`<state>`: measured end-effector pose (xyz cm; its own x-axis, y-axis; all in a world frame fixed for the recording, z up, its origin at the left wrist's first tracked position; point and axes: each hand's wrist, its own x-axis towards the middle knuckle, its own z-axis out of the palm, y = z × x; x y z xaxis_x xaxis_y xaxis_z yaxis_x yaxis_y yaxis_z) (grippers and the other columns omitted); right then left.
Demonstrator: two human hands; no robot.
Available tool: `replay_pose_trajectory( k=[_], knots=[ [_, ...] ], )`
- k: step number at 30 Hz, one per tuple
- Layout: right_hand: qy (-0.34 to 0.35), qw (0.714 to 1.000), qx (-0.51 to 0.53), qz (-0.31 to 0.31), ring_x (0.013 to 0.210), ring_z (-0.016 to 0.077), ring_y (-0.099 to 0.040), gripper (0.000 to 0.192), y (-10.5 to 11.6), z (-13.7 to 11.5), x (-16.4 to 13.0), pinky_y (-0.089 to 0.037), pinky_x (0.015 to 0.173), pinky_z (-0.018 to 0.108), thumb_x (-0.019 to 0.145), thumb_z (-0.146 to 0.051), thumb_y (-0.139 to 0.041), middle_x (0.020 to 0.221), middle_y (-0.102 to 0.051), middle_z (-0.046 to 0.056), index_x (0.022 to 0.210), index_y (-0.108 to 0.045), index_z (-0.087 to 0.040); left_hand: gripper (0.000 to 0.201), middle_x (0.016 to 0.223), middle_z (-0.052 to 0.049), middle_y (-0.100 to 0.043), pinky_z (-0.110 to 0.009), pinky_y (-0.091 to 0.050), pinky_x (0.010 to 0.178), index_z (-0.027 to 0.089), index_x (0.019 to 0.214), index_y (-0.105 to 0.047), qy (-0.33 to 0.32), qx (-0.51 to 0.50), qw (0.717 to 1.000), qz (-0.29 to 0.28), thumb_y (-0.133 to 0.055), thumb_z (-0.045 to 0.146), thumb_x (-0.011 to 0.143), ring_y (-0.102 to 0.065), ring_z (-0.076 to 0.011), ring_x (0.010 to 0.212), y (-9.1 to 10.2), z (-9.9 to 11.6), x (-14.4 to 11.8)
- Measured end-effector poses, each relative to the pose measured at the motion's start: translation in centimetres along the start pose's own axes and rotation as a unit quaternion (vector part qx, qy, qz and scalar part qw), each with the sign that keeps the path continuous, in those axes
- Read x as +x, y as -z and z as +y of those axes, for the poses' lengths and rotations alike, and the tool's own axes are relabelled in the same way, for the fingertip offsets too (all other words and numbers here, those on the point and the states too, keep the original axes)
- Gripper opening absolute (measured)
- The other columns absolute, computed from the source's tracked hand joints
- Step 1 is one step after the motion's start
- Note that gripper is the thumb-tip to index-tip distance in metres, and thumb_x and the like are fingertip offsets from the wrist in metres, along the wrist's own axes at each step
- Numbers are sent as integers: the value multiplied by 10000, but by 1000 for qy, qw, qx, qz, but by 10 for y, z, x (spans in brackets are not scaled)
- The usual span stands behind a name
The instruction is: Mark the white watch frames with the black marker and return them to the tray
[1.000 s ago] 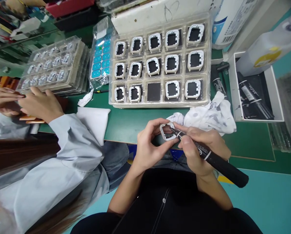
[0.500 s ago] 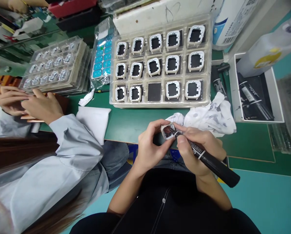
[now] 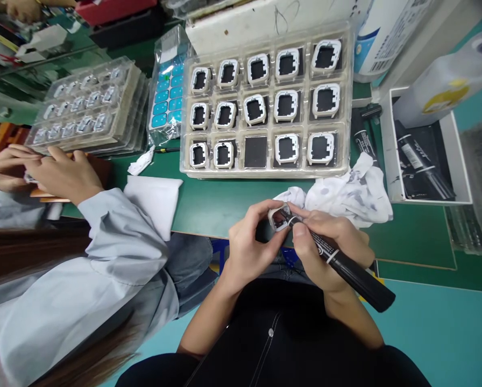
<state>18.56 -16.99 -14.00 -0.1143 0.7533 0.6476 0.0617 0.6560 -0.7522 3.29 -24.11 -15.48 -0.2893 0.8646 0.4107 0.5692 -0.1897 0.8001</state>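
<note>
Between thumb and fingers, my left hand holds a small watch case, a squarish metal frame, near the table's front edge. My right hand grips a black marker pen with white lettering, its thick end pointing down to the right. The marker's tip reaches the inside edge of the case; the exact contact point is too small to make out. Beyond my hands lies a clear plastic tray of similar white-edged frames, with one pocket in the front row showing only its black lining.
Crumpled white cloth lies just beyond my right hand. At right stands a white box with markers and a bottle. On the left, a co-worker's hands are beside stacked trays; a folded white cloth lies between us.
My hands, the watch case and the marker have barely moved; the marker's thick end shifts slightly. The co-worker's hands have moved a little to the left.
</note>
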Motion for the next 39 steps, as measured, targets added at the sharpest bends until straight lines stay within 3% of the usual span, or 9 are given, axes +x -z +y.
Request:
replay_pose_trajectory(
  k=[9,16,20,27,33,39],
  knots=[
    [1,1000,-12,1,998,312,-972,206,0,0,0,-832,850,337,1018,-118,-867,1114,-958,35,1109,-787,-284,376,1321,-61,-928,-285,-759,1008,259,1479,-767,-4,48,999,-6,-853,232,1114,-925,-201,1108,-1,2,-1],
    [-11,1000,-17,-7,986,312,-972,208,0,-3,3,-817,795,310,1039,-113,-826,921,-907,-23,1019,-735,-298,384,1317,-66,-926,-305,-766,1009,269,1470,-772,21,13,999,-23,-886,248,1104,-927,-216,1113,2,1,2],
    [-23,1000,7,11,927,288,-969,180,0,-3,3,-820,810,293,1056,-154,-829,925,-915,-18,1016,-721,-292,422,1310,-70,-922,-307,-762,1006,264,1472,-772,45,-13,998,-33,-921,245,1078,-923,-218,1113,5,1,2],
    [-20,1000,17,9,943,297,-970,143,1,2,-2,-841,801,331,1068,-186,-846,917,-906,-24,1056,-757,-298,439,1216,-57,-918,-290,-761,967,250,1423,-783,64,-55,996,-26,-991,294,1039,-909,-199,1019,4,3,6],
    [-18,998,61,20,1030,310,-972,184,4,4,-9,-860,947,382,1037,-121,-869,1011,-918,-1,1117,-800,-271,564,1182,-49,-905,-282,-739,956,240,1390,-807,59,-120,991,-22,-1116,369,937,-896,-202,1015,6,0,9],
    [-53,994,91,-12,974,326,-967,136,7,3,-10,-870,959,479,1044,-161,-867,853,-860,-26,999,-798,-269,603,1173,-63,-885,-320,-723,952,244,1400,-809,84,-111,990,-38,-1110,491,940,-875,-235,1045,7,-4,8]
  ],
)
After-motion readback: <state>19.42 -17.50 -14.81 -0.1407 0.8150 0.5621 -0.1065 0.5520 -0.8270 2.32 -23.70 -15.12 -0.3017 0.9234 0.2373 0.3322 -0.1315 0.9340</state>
